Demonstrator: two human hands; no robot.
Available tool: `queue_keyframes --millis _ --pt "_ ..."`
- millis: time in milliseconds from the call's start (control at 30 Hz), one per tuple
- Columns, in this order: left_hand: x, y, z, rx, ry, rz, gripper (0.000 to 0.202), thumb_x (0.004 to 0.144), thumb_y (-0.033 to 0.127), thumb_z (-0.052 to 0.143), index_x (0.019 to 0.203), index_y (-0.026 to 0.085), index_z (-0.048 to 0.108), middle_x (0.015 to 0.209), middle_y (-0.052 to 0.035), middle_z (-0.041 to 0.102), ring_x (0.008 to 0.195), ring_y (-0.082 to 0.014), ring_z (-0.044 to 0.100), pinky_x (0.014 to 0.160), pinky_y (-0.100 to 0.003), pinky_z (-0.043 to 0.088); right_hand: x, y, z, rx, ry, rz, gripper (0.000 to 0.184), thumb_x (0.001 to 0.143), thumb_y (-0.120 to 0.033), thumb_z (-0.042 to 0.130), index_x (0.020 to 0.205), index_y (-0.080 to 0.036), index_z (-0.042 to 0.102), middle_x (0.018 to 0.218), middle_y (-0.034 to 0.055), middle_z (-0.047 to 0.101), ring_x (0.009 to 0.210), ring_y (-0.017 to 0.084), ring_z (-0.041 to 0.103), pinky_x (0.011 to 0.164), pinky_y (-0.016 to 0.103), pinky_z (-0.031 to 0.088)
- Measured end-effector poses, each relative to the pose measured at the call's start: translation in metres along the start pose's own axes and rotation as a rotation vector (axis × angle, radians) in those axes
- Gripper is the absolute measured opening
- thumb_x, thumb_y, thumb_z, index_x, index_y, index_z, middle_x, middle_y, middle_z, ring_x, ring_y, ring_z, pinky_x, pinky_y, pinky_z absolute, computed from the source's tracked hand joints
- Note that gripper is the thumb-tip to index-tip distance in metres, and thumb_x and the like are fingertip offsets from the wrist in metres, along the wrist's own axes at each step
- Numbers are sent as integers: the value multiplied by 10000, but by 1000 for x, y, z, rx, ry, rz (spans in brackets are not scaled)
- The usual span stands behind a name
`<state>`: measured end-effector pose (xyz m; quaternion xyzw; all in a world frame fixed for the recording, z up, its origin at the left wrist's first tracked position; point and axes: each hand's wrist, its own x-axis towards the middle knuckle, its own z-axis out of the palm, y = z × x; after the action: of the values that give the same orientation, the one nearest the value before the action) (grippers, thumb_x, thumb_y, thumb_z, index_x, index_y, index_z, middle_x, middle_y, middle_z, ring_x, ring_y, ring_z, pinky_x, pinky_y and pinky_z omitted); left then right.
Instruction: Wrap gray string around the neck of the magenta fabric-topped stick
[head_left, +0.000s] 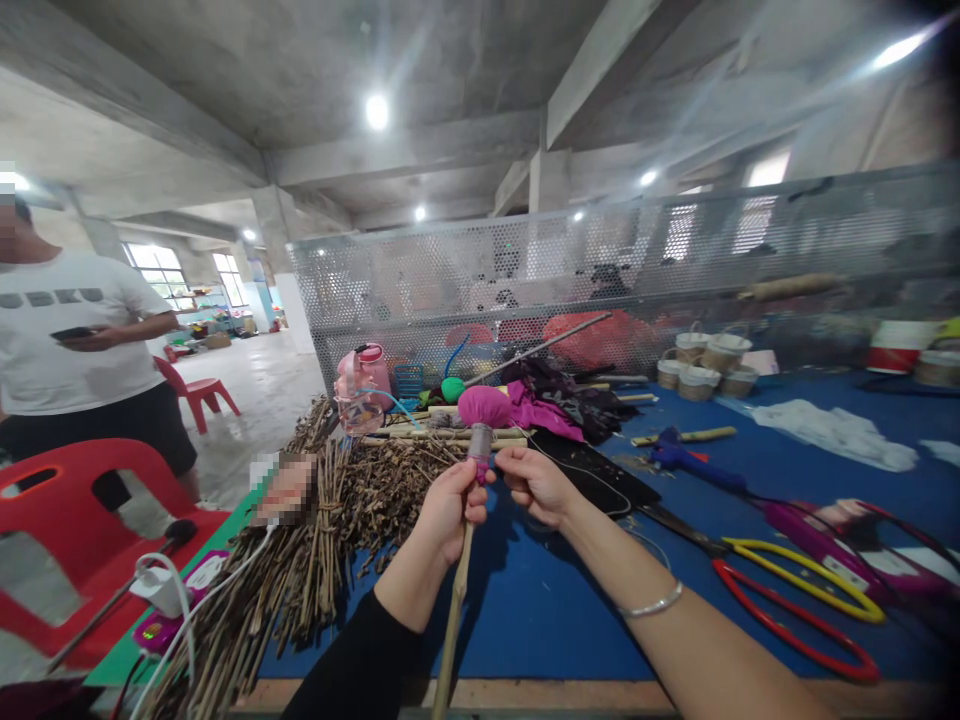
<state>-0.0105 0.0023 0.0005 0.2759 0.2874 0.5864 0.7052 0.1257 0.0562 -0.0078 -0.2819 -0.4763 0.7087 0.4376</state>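
My left hand (448, 508) is closed round a thin bamboo stick (453, 620) that rises from the table's near edge. The stick ends in a pink cloth-wrapped bulb (484, 405) with a grey-purple neck (480, 445). My right hand (531, 481) pinches that neck from the right, fingers pressed together. Both hands hover above the blue table cover (540, 600).
A heap of dry twigs (322, 530) lies left. Large red and yellow shears (795, 595), a blue glue gun (686, 460), pink cloth (536, 410), a pink bottle (364, 385) and small baskets (705, 365) sit around. A mesh fence (600, 270) backs the table. A person stands at left by red chairs (90, 520).
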Motion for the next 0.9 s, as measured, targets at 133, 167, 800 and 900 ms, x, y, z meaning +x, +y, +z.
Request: queue_keyframes --millis 133,167,800,900 --pt "-3 2 -1 -182 -148 -258 239 891 251 415 805 64 535 656 -19 501 372 24 306 305 -66 190 -4 -2 0 15 -159 3 383 620 -369 745 859 -152 538 500 -79 452 331 -5 156 318 162 62" --pt "-3 2 -1 -197 -174 -320 279 906 269 378 802 63 534 636 -12 488 361 26 296 304 -66 191 -4 -1 0 20 -180 16 395 617 -375 747 869 -148 545 507 -78 452 328 -9 163 318 160 62" --pt "0 -11 0 465 155 211 400 631 453 683 783 172 442 658 12 593 352 -16 349 311 -148 208 -3 -1 -2 -256 -13 -72 353 633 -452 706 673 -158 515 367 -114 291 301 18 153 313 197 63" --pt "-1 -2 -1 386 101 188 400 620 442 695 767 162 451 667 5 592 358 -5 330 313 -136 202 -6 -7 -2 -214 37 -107 342 602 -414 731 652 -167 499 370 -122 280 309 17 148 317 189 69"
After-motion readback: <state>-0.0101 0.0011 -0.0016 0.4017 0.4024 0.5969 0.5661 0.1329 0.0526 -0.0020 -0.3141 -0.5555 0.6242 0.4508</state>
